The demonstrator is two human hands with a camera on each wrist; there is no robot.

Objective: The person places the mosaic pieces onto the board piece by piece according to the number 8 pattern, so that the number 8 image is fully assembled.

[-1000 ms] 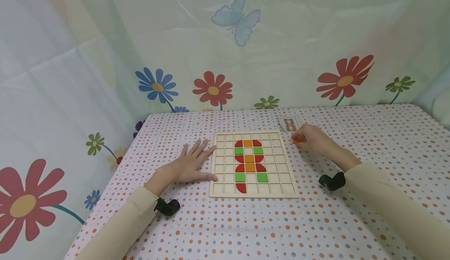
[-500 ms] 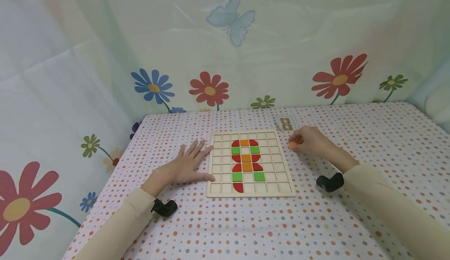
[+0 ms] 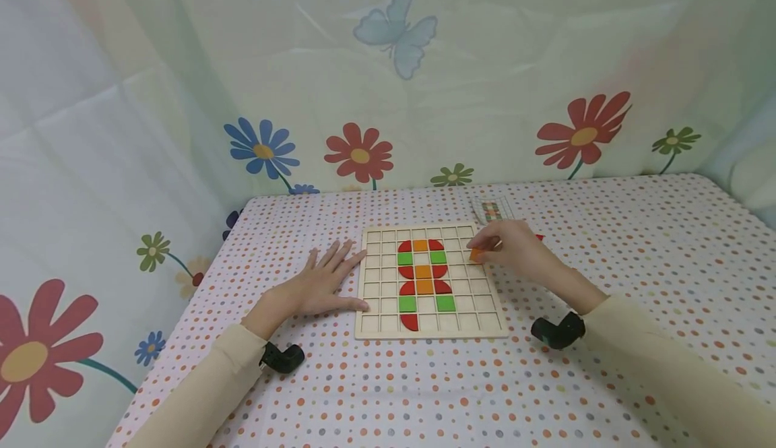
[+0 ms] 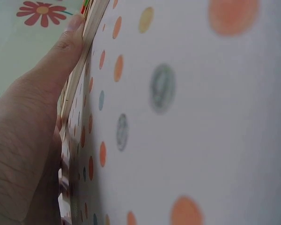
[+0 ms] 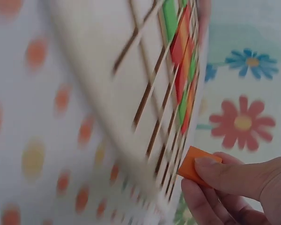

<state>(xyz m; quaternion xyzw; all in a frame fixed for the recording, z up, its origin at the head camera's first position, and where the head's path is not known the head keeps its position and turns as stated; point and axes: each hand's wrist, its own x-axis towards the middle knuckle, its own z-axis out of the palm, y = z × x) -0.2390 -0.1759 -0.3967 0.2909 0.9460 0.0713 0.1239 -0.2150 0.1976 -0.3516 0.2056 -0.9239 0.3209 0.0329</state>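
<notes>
A wooden grid board [image 3: 388,309] lies on the table, with red, orange and green tiles set in its middle columns. Spread fingers of my left hand [image 3: 312,286] lie at the board's left edge, the thumb touching its rim in the left wrist view. Over the board's right edge, my right hand [image 3: 515,249] pinches an orange square tile [image 5: 196,165] between thumb and fingers. One red quarter-round tile [image 3: 409,321] sits in the bottom row, below a green square tile [image 3: 407,304].
Behind the board's right corner lies a small pattern card [image 3: 492,209], partly behind my right hand. A bit of a red piece [image 3: 539,237] shows beyond that hand. The dotted tablecloth [image 3: 388,394] covers the table, and a flowered curtain [image 3: 497,84] hangs behind it.
My right hand has moved left from beside the board to above its right edge, carrying the orange tile. A red piece has come into view behind it. My left hand stays put.
</notes>
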